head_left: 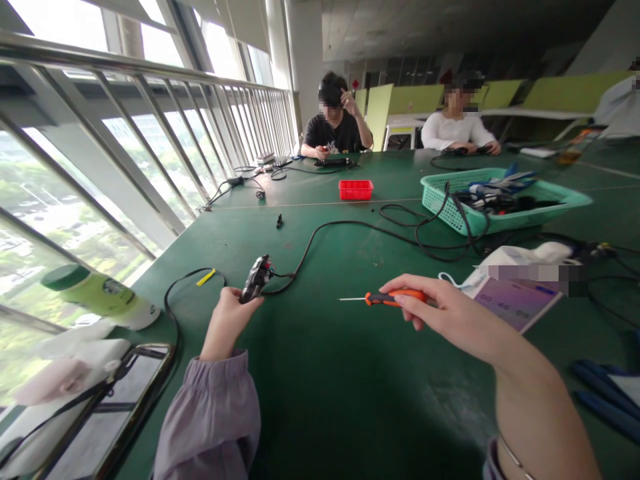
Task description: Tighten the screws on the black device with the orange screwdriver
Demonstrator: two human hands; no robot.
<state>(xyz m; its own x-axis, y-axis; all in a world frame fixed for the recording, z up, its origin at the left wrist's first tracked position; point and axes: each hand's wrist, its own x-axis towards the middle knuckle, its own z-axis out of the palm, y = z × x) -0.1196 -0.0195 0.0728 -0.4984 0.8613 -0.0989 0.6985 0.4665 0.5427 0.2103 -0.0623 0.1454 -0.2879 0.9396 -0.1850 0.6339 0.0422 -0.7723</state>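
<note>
My left hand (231, 313) is closed around a black corded device (257, 277) with its inner parts showing at the top; its exact kind I cannot make out. A black cable (303, 257) leads from it across the table toward the right. My right hand (435, 303) holds an orange and black screwdriver (397, 297) by its handle, the thin metal shaft pointing left. A gap of green tabletop (310, 373) lies between the screwdriver's tip and the device. Beyond the device lies a small black piece (279, 221).
A red tray (356, 190) and a teal basket (453, 217) of tools and cables stand farther back. At left are a green-capped bottle (100, 293) and a phone-like framed object (107, 413). A lit display (517, 300) sits at right. Two people (336, 130) work across the table.
</note>
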